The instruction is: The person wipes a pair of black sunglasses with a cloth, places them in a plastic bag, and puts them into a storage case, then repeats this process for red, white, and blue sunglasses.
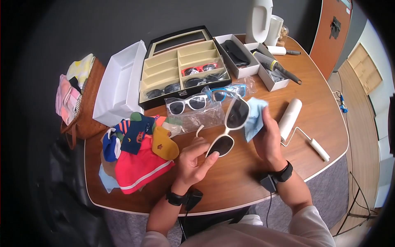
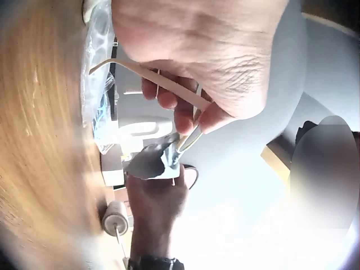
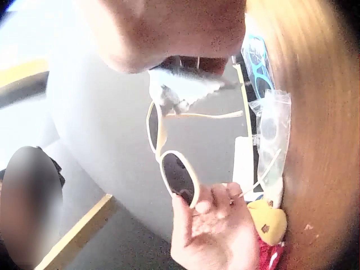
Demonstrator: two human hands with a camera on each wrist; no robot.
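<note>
– Fingers (image 1: pixel 193 150) first! What to call on the left hand (image 1: pixel 190 165)?

– Pinching, and clearly so! Holding white-framed sunglasses (image 1: pixel 227 131) by the lower end, with thumb laid over the edge of the lower lens (image 1: pixel 222 145). Lifted off the counter (image 1: pixel 224 187), tilted, unfolded, one lens above the other.

– And with the right hand (image 1: pixel 268 142)?

– Gripping too! Clutching a light blue cloth (image 1: pixel 256 119), bunched right at the upper lens (image 1: pixel 238 113). Pressing hard or merely brushing the edge? Cannot tell, with so much hidden in the folds.

– Now to look past the hands!

– Just beyond, on the counter: another white pair (image 1: pixel 188 104) in clear plastic, and beside it a blue-framed pair (image 1: pixel 227 92), bagged as well. Farther back, a display case (image 1: pixel 158 73) with lid raised, and inside, red-framed sunglasses (image 1: pixel 200 69) among dark ones, in the nearer compartments.

– Over to the sides, quickly!

– To the left, heaped up: colourful clothes (image 1: pixel 138 168), red at the front with a white stripe, mustard yellow on top. Behind the heap, a white open box (image 1: pixel 117 86). To the right, lying near the right hand: a white roller (image 1: pixel 291 117) on a bent wire frame, handle toward the counter's edge.
</note>
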